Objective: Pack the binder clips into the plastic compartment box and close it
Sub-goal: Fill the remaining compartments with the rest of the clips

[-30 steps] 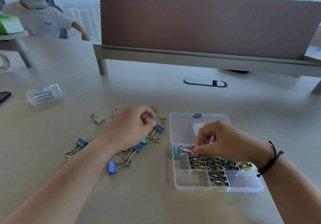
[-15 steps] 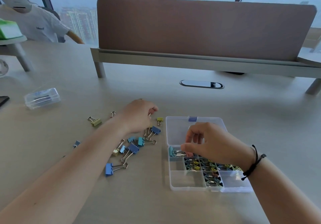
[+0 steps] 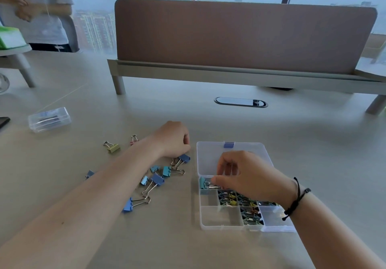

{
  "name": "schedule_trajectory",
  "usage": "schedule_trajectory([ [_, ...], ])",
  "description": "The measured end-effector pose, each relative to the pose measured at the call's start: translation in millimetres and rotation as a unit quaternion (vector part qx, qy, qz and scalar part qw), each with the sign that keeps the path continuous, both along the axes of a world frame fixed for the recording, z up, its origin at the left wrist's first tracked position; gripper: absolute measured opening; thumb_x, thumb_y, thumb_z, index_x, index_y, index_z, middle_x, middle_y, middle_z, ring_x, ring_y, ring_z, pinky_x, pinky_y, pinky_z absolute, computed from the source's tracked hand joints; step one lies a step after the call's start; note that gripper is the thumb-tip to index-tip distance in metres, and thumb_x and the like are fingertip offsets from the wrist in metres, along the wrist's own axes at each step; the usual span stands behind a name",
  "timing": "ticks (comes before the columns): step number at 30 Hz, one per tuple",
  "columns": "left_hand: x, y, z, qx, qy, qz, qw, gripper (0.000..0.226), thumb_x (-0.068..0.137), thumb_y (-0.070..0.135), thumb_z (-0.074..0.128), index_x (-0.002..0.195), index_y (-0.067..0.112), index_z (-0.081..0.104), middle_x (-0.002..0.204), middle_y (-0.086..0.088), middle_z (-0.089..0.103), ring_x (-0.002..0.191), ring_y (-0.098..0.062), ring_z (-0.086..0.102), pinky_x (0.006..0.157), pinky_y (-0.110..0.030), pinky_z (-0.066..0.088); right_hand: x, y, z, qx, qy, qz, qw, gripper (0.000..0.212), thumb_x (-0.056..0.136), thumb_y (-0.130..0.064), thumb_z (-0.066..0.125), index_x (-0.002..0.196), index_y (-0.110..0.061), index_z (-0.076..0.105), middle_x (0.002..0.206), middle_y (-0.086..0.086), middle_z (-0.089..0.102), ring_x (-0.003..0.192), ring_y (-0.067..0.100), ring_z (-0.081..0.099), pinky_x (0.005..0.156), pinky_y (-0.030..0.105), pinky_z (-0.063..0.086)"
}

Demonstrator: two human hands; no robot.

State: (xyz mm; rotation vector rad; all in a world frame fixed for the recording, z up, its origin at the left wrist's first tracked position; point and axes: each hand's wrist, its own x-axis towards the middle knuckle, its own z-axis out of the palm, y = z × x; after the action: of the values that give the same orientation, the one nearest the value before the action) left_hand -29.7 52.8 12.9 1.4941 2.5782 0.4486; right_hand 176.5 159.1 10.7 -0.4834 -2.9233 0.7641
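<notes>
On the pale desk [image 3: 292, 143], toward its near edge, a clear plastic compartment box [image 3: 221, 218] lies open, its lid [image 3: 208, 158] folded flat away from the person so that both hands can work without holding it. The right hand [image 3: 244, 177], a black cord at the wrist, hovers over the far-left compartment with fingers curled and fingertips at a teal binder clip [image 3: 203, 183]; whether that grip is pinching the clip or has just let it go cannot be told. The left hand [image 3: 173, 139] rests knuckles-up on the desk just left of the box, fingers curled down among the loose clips [image 3: 158, 180], apparently gathering the next one; what it holds, if anything, is hidden.

The loose clips, mostly blue and teal with wire handles splayed, lie scattered left of the box within easy reach, a yellow clip [image 3: 112, 147] and a pink one [image 3: 133, 140] farther out. Inside the box, the middle compartments are packed with small dark, yellow and green clips, while the near-left cell looks bare. A smaller closed clear case [image 3: 49, 119] sits near the desk's left edge.
</notes>
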Motion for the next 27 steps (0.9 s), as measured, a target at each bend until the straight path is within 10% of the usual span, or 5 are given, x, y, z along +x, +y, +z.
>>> schedule_trajectory([
  [7, -4, -26, 1, 0.122, -0.087, 0.054, 0.987, 0.007, 0.077, 0.022, 0.073, 0.078, 0.015, 0.072, 0.078, 0.008, 0.069, 0.081, -0.009, 0.066, 0.067, -0.021, 0.051, -2, -2, -3, -0.001, 0.013, -0.004, 1.000, 0.022, 0.081, -0.051, 0.070, 0.078, -0.031, 0.061, 0.073, -0.011, 0.062, 0.062, 0.002, 0.053, 0.056, 0.016, 0.041],
  [13, 12, -49, 30, 0.247, -0.293, 0.093, 0.919, 0.021, 0.095, 0.013, 0.054, 0.088, 0.007, 0.073, 0.049, 0.013, 0.054, 0.047, -0.004, 0.046, 0.048, -0.018, 0.037, -8, -4, -7, -0.028, 0.032, -0.006, 0.999, 0.020, 0.079, -0.047, 0.073, 0.074, -0.031, 0.062, 0.069, -0.011, 0.062, 0.059, -0.001, 0.052, 0.055, 0.013, 0.043],
  [22, -2, -92, 24, 0.239, -0.666, 0.141, 0.692, 0.023, 0.088, 0.010, 0.035, 0.078, 0.007, 0.055, 0.075, -0.011, 0.057, 0.057, -0.017, 0.051, 0.037, -0.021, 0.033, -16, -7, -8, -0.044, 0.049, -0.011, 0.998, 0.018, 0.078, -0.043, 0.076, 0.074, -0.028, 0.067, 0.071, -0.008, 0.066, 0.064, 0.004, 0.056, 0.062, 0.023, 0.049],
  [25, -8, -98, 23, 0.221, -0.666, 0.141, 0.699, 0.020, 0.091, 0.022, 0.045, 0.077, 0.013, 0.055, 0.072, -0.005, 0.055, 0.050, -0.011, 0.041, 0.036, -0.018, 0.024, -21, -10, -4, -0.032, 0.046, -0.017, 0.998, 0.016, 0.079, -0.044, 0.074, 0.078, -0.030, 0.067, 0.075, -0.009, 0.067, 0.071, 0.006, 0.060, 0.068, 0.026, 0.054],
  [27, -11, -102, 24, 0.203, -0.589, 0.139, 0.770, 0.024, 0.094, 0.032, 0.057, 0.078, 0.014, 0.058, 0.065, 0.000, 0.047, 0.048, -0.009, 0.031, 0.039, -0.019, 0.017, -28, -18, 2, -0.016, 0.056, -0.012, 0.998, 0.014, 0.082, -0.045, 0.071, 0.081, -0.031, 0.067, 0.078, -0.011, 0.067, 0.076, 0.004, 0.061, 0.070, 0.024, 0.054],
])
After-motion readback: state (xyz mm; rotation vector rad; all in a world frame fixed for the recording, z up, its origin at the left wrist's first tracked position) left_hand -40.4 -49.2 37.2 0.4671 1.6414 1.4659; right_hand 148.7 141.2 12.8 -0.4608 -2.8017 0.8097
